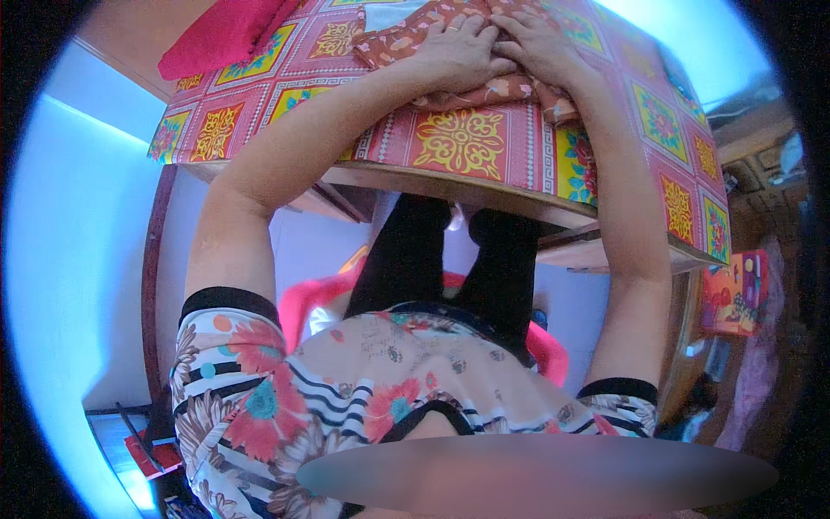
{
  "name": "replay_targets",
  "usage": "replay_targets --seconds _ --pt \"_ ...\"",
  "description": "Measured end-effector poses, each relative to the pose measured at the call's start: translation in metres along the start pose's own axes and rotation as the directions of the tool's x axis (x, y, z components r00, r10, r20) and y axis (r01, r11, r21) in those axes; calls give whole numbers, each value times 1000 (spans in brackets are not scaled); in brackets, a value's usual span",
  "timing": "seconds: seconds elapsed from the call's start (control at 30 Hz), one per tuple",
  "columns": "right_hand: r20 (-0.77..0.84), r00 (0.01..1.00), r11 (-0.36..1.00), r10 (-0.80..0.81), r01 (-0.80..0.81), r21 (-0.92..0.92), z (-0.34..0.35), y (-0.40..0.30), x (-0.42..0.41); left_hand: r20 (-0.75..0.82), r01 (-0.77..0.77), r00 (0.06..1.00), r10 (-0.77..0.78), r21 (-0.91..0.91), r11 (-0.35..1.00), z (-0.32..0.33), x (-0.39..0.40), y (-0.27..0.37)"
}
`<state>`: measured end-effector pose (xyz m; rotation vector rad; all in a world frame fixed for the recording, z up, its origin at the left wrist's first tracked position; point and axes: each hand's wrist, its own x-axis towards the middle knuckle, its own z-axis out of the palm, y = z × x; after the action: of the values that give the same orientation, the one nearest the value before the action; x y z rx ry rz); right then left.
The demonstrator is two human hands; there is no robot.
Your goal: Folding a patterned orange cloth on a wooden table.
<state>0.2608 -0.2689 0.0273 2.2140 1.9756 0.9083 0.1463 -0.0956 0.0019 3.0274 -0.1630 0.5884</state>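
Note:
A brown floral cloth (415, 40) lies bunched or folded near the top of the view, on a table with a patterned red and yellow cover (460, 139). My left hand (459, 55), with a ring on one finger, rests palm down on the cloth, its fingers somewhat spread. Beside it my right hand (535, 48) also presses flat on the cloth, and the fingertips of the two hands nearly meet. Whether either hand pinches the fabric cannot be told. A light blue piece (392, 16) shows at the cloth's upper left edge.
Bright pink fabric (217, 39) lies at the table's upper left. The table's wooden front edge (415, 185) crosses above my legs, with a pink chair (311, 295) beneath me. At the right stand a colourful printed item (735, 292) and a hanging pinkish cloth (755, 383).

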Motion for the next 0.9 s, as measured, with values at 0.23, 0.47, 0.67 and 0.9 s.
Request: replay_targets --seconds 0.23,0.47,0.67,0.9 --pt "21 956 924 293 -289 250 20 13 -9 17 -241 970 241 127 962 -18 -15 -13" --pt "109 941 866 321 -338 368 -7 -12 15 -23 -441 896 444 85 894 -2 8 -106" --pt "78 940 943 331 -332 6 -26 -25 24 135 -504 861 490 351 789 -12 7 -96" --pt "260 804 768 534 -590 247 -79 -33 30 347 -91 932 106 -58 994 -66 -2 -61"
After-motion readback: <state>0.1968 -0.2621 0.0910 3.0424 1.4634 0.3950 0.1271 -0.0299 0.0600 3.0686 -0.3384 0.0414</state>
